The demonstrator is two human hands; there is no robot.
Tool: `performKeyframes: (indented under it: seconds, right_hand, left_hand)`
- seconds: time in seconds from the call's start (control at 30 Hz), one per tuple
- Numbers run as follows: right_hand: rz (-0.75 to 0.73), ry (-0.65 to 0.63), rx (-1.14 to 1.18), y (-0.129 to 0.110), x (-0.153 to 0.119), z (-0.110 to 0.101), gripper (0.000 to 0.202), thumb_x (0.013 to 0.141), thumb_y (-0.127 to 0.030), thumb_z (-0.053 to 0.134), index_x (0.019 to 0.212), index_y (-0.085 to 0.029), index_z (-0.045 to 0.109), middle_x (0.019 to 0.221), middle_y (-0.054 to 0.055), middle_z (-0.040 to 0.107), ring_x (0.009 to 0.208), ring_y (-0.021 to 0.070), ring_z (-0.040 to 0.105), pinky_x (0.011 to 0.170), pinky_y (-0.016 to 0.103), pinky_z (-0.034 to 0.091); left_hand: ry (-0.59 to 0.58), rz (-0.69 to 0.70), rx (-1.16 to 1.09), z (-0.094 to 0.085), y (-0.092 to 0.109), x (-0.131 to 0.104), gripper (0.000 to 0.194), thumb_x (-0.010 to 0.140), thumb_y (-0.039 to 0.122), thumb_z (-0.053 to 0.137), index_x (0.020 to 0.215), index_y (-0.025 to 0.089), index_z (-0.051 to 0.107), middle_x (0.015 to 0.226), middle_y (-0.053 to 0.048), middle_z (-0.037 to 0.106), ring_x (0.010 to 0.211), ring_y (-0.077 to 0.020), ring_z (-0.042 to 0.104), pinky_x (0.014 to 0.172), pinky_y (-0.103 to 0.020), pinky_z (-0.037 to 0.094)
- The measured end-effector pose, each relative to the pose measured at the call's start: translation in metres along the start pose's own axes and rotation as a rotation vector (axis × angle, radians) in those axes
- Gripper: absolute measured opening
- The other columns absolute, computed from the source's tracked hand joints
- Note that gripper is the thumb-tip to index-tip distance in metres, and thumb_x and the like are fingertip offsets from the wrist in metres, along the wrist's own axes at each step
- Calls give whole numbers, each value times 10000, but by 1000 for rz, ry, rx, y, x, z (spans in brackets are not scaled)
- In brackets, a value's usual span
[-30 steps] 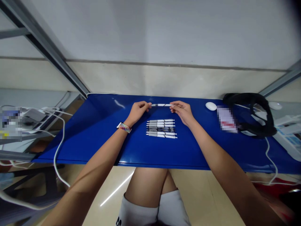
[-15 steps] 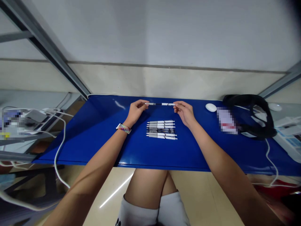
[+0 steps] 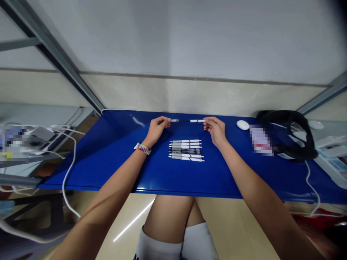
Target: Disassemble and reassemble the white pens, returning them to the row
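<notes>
Above the far part of the blue table (image 3: pixel 114 159), my left hand (image 3: pixel 157 128) pinches the grey front section (image 3: pixel 175 120) of a pen at its tip end. The white pen barrel (image 3: pixel 197 121) is pinched at its rear end by my right hand (image 3: pixel 216 130). A dark, thin refill (image 3: pixel 185 121) shows between the two sections, all in one level line. Nearer to me, several pens (image 3: pixel 185 156) lie side by side in a row, tips to the left. Most have white barrels and grey grips; those in the middle look darker or clear.
To the right are a white mouse-like object (image 3: pixel 243 125), a blurred-out packet (image 3: pixel 260 141) and a black headband-like device (image 3: pixel 307 126) with a cable. White cables (image 3: pixel 71 169) hang at the left edge. Metal frame bars (image 3: pixel 62 61) and a wall stand behind.
My right hand has moved slightly right with the white barrel, widening the gap where the dark refill shows. The left hand has barely moved, and the row of pens is unchanged.
</notes>
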State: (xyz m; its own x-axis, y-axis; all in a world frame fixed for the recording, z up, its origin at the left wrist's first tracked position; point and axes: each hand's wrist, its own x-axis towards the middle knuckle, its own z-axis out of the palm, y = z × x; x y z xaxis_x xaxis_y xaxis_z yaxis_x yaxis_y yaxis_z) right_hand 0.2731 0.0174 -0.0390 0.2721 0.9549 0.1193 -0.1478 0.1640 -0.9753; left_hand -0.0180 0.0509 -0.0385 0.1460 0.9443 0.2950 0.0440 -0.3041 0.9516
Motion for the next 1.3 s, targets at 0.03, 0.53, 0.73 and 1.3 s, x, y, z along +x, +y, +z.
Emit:
performKeyframes:
  seconds: [0.03, 0.53, 0.73, 1.3]
  right_hand:
    - [3, 5, 2, 0, 1, 0, 226, 723, -395, 827, 873, -235, 775, 728, 9, 670, 638, 151, 603, 622, 314, 506]
    - [13, 74, 82, 0, 4, -4, 157, 703, -305, 797, 820, -200, 789, 659, -1, 663, 582, 121, 588, 566, 262, 478]
    - [14, 79, 106, -1, 4, -4, 142, 693, -286, 790, 800, -194, 803, 645, 5, 668, 570, 117, 584, 556, 256, 467]
    - [17, 88, 121, -2, 4, -3, 131, 692, -279, 791, 791, -193, 796, 643, 4, 662, 565, 118, 572, 547, 258, 454]
  left_hand:
    - [0, -4, 3, 0, 0, 0, 342, 886, 519, 788, 806, 188, 758, 752, -37, 700, 722, -165, 620, 732, -316, 506]
    - [84, -7, 48, -1, 4, 1, 480, 906, 624, 750, 752, 170, 764, 683, -42, 674, 658, -152, 587, 678, -297, 485]
    - [100, -10, 39, 0, 4, 1, 486, 903, 618, 751, 726, 166, 760, 674, -45, 673, 633, -145, 576, 653, -291, 470]
    - [114, -23, 82, -2, 4, 0, 505, 918, 620, 724, 682, 173, 744, 605, -29, 628, 590, -139, 552, 636, -291, 448]
